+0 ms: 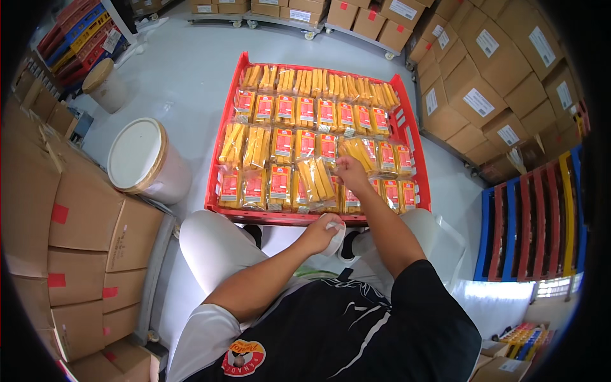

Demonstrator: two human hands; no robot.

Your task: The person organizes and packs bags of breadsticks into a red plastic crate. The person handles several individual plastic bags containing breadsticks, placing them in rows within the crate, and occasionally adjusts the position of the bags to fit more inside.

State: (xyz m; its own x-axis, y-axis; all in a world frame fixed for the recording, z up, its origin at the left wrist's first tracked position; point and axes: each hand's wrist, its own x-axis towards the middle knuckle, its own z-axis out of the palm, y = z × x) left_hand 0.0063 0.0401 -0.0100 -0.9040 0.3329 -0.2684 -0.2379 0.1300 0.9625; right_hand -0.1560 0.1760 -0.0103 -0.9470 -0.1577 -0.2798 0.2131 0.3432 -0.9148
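Note:
My left hand (321,235) grips a white roll (338,238), apparently tape or labels, at the near edge of a red plastic crate (286,218). My right hand (353,175) is over the crate, fingers bent beside a clear packet of yellow stick-shaped snacks (316,180). Whether the fingertips pinch something is too small to tell. That packet lies tilted on top of other packets, sticks facing up. Another packet (358,152) with sticks showing lies just beyond my right hand. Rows of similar packets fill the crate, many with a red label (279,179) upward.
A lidded white drum (136,153) stands left of the crate, another drum (102,81) behind it. Stacked cardboard boxes (79,222) flank me at left, with more boxes (472,71) at far right. Coloured crates (530,224) are stacked at right. Wheeled dollies (281,26) carry boxes beyond.

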